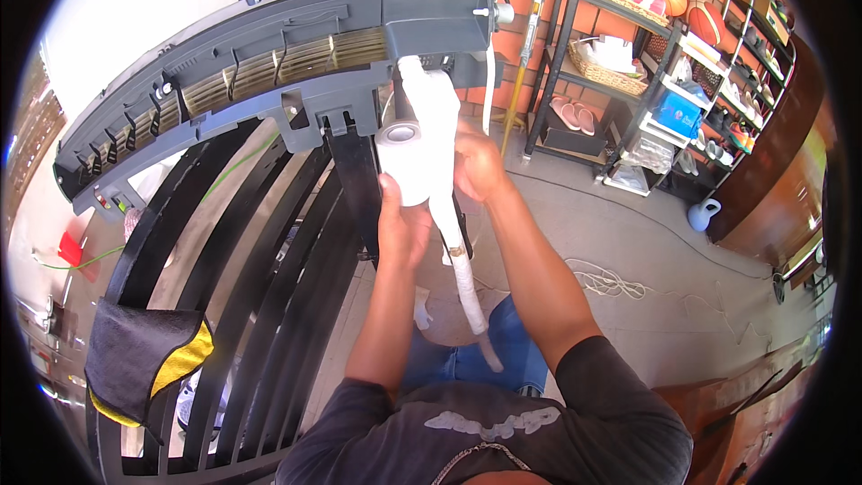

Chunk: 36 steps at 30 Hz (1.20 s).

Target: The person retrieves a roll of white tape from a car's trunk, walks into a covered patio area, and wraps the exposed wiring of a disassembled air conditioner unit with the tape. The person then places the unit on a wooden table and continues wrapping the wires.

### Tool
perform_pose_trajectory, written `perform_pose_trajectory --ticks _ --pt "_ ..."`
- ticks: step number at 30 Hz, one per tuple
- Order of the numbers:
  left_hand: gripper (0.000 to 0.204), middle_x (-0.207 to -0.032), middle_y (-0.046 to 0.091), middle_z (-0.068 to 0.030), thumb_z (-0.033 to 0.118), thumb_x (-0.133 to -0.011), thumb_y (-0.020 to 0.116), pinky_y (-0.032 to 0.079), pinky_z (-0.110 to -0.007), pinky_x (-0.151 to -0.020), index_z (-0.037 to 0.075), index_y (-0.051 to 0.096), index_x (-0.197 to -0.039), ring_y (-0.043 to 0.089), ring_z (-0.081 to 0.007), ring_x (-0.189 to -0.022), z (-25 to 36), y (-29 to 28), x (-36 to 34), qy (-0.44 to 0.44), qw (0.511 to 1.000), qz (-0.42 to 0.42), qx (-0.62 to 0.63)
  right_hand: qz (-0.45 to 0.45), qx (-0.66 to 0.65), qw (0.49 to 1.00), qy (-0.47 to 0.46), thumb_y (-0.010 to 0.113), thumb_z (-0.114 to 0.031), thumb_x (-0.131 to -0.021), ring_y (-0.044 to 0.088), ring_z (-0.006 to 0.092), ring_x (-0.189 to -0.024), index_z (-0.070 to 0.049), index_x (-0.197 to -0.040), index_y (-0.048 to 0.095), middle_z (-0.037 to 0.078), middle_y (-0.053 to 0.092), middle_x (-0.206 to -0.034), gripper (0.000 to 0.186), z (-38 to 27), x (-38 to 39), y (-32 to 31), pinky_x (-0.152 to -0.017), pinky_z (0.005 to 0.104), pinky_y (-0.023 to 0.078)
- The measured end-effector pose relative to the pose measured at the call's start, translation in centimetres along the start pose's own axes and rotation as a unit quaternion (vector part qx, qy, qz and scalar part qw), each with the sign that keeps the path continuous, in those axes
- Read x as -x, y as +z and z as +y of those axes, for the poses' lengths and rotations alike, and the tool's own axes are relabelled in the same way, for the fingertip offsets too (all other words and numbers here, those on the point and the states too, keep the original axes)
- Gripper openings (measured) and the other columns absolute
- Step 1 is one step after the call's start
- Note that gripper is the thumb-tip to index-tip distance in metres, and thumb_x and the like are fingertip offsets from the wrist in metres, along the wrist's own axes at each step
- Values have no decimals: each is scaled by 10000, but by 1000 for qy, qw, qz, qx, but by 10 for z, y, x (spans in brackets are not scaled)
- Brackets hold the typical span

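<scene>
Because the roll of white wrapping tape (409, 175) looks light and smooth, its lower end suits a cupped hold; the left hand (404, 232) has its grip round it there, thumb up, beside the soft-looking wrapped pipe (443, 171). The right hand (479, 166) sits bent at the pipe's right side, its hold hidden.

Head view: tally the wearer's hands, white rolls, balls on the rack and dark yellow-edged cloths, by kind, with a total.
Wearer's hands: 2 (left hand, right hand)
White roll: 1
Balls: 2
Dark yellow-edged cloth: 1
Total: 6
</scene>
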<state>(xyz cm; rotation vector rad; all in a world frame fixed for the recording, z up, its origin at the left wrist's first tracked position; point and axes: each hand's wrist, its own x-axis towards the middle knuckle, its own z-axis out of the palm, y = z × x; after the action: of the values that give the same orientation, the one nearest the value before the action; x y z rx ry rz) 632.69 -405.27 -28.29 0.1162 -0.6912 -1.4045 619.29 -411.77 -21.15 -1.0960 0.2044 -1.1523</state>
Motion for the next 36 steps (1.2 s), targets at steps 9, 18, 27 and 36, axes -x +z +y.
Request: perform_pose_trajectory --ticks 9,18,27,36 --pt "699 -1540 525 -105 247 -996 717 366 -485 -1222 62 388 -1584 481 -298 -1444 -11 -1 22 41 996 31 77 111 249 961 -45 474 -59 -1013 645 283 -1217 77 -1338 628 200 675 -1270 384 -11 22 18 -1071 369 480" --pt "872 -1504 501 -127 40 -819 828 413 -444 -1191 73 365 -1557 506 -309 -1413 -28 18 49 132 987 93 -5 43 575 785 -227 740 -430 -967 380 429 -1501 -7 -1627 309 296 345 -1610 894 5 102 52 -1210 525 340" --pt "344 -1440 517 -205 -54 -857 718 399 -533 -1202 16 573 -1161 520 -381 -1407 -21 5 86 360 858 -24 -366 110 339 907 -224 970 -266 -753 564 267 -1307 -22 -1613 220 186 523 -1428 1166 15 104 60 -1076 428 491" --pt "747 -1520 504 -148 266 -1018 723 376 -420 -1198 15 329 -1602 515 -255 -1397 -43 -16 59 26 937 -19 -348 136 88 976 -147 784 -229 -903 529 250 -1317 -51 -1623 296 168 543 -1389 888 9 97 4 -1129 383 413"
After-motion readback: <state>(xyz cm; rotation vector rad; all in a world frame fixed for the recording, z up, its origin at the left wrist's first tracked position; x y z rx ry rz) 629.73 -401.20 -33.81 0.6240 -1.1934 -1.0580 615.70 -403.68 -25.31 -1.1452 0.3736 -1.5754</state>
